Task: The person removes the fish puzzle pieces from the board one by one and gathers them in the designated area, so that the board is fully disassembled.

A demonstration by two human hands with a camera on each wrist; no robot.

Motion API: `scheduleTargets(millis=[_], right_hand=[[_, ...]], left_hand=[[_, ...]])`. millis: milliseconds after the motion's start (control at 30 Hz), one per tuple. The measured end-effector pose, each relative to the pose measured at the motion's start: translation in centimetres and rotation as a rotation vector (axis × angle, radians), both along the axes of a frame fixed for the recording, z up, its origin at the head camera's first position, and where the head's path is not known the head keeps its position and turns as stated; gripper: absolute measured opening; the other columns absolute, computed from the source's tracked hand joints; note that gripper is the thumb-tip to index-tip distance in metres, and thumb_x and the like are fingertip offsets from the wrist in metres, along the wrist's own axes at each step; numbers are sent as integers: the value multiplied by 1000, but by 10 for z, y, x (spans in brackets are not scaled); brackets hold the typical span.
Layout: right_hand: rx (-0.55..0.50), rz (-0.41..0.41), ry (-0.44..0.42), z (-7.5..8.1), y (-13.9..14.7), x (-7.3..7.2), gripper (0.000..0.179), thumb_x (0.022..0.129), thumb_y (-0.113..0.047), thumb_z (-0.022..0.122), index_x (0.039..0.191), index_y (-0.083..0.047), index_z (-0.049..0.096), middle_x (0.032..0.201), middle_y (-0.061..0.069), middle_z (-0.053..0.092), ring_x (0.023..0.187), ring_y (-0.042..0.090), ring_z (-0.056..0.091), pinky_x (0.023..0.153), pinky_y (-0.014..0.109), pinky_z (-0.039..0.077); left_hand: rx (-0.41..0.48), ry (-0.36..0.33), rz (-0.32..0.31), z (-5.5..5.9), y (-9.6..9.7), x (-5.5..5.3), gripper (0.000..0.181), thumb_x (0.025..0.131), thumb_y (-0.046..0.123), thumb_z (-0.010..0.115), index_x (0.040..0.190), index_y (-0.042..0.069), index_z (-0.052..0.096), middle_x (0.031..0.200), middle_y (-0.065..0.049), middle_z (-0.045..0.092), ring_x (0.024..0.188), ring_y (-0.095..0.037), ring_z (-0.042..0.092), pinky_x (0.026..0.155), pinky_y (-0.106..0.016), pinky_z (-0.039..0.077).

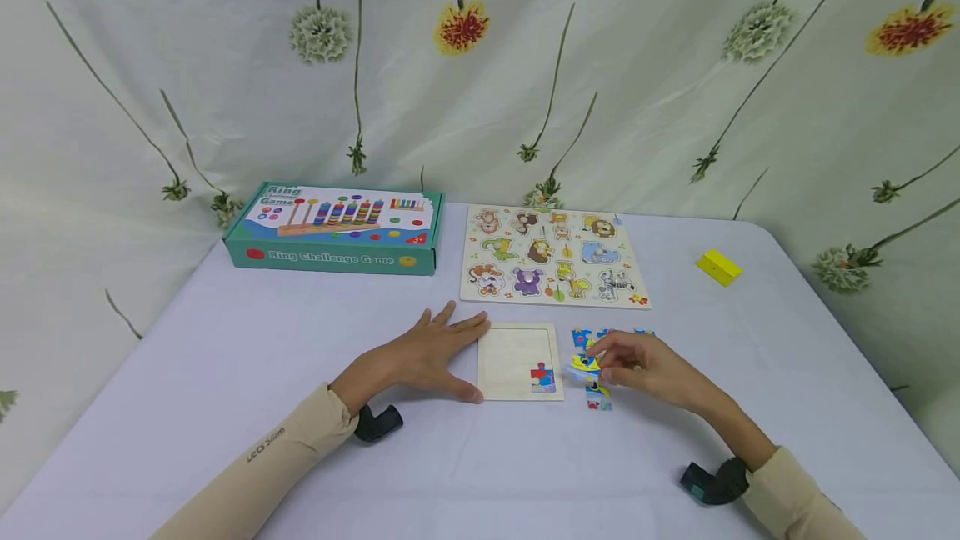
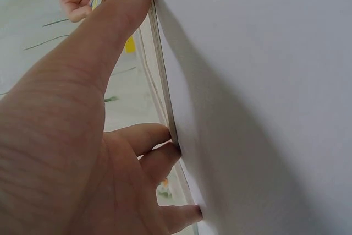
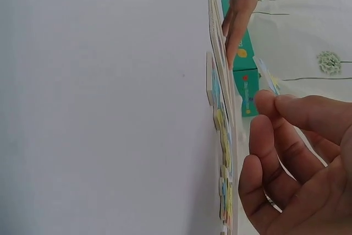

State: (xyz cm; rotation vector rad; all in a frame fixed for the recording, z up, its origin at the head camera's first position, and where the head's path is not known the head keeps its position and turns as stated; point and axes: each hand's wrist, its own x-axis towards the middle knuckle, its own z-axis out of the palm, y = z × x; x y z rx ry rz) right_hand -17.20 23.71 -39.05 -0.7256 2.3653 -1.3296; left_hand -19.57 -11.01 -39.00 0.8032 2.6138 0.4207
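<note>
My left hand [image 1: 431,354] spreads its fingers along the left side of a square wooden puzzle tray [image 1: 510,350], thumb at the near corner and fingertips at the far one. One red and blue puzzle piece [image 1: 543,379] lies in the tray's lower right corner. Above the loose jigsaw pieces [image 1: 598,404] to the right of the tray, my right hand [image 1: 656,367] pinches a puzzle piece [image 3: 266,74] between thumb and index finger. That piece is tilted and raised off the table in the right wrist view. The right hand covers part of the loose pieces.
A green Ring Challenge Game box [image 1: 333,232] stands at the back left. Behind the tray lies an animal peg puzzle board [image 1: 555,257]. A yellow block [image 1: 719,267] sits at the back right. White cloth covers the table, with a flowered curtain [image 1: 637,107] behind.
</note>
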Motion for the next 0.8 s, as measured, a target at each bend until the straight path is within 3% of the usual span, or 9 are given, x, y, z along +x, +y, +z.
scheduleTargets(millis=[200, 500, 800], right_hand=[[30, 10, -33, 0, 6, 2, 22, 91, -7, 63, 113, -5, 61, 90, 8, 67, 81, 20, 62, 70, 21, 50], [88, -16, -12, -1, 17, 6, 21, 90, -5, 64, 111, -7, 64, 90, 5, 65, 81, 15, 61, 72, 21, 51], [65, -3, -25, -1, 27, 9, 22, 90, -3, 62, 112, -4, 64, 91, 8, 63, 81, 16, 60, 71, 21, 50]], left_hand=[[4, 1, 1, -1, 0, 0, 102, 72, 64, 72, 153, 21, 26, 160, 7, 17, 147, -37, -4, 115, -58, -2], [6, 3, -1, -1, 0, 0, 103, 72, 64, 71, 153, 21, 26, 160, 8, 16, 146, -37, -4, 115, -58, -2], [2, 4, -3, 0, 0, 0, 103, 72, 64, 71, 153, 20, 25, 160, 7, 16, 146, -37, -4, 115, -58, -2]])
